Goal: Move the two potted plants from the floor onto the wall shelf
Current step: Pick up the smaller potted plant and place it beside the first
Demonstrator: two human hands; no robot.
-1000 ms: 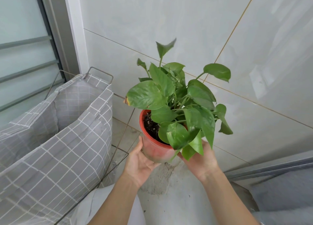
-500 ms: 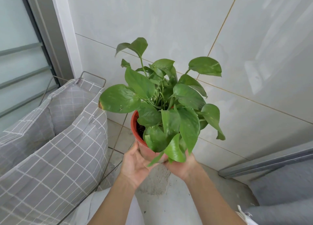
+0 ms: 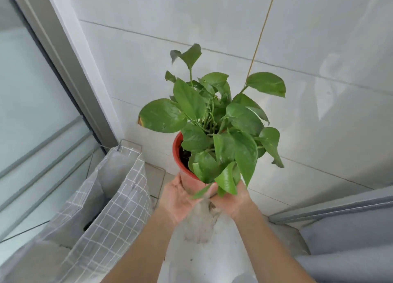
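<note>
So, pothos in red pot (image 3: 187, 176) upright, cupped low between left hand (image 3: 177, 197) and right hand (image 3: 232, 199), foliage straight above grip. Shelf not visible.

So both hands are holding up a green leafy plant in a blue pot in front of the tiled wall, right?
Not quite: the pot is red, not blue, as the head view shows. The rest holds: the left hand and right hand hold the leafy plant up before the tiled wall.

light: bright, soft daylight | glare: sheen on wall tiles (image 3: 331, 74) | edges: bowed, perhaps slightly blurred
</note>
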